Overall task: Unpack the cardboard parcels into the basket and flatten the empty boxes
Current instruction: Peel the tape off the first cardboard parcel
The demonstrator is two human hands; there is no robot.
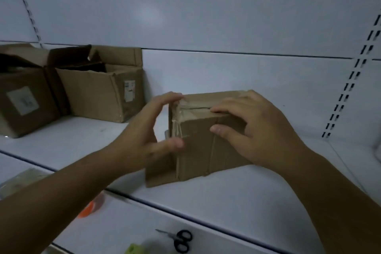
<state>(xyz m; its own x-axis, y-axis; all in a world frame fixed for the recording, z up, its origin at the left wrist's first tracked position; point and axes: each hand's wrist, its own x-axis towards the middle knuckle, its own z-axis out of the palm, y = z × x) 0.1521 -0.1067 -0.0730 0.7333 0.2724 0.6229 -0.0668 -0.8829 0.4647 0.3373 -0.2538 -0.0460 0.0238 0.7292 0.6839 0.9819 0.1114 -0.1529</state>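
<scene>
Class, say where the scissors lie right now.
In the head view the scissors lie at bottom centre on the lower shelf, just right of a green block.

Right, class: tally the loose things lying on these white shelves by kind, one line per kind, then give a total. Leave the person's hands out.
Brown cardboard boxes: 3 (taped box, open box, open box at far left)
Black-handled scissors: 1
Orange roll, blurred, probably tape: 1
Yellow-green block: 1
Clear plastic packet, blurred: 1
Total: 7
</scene>
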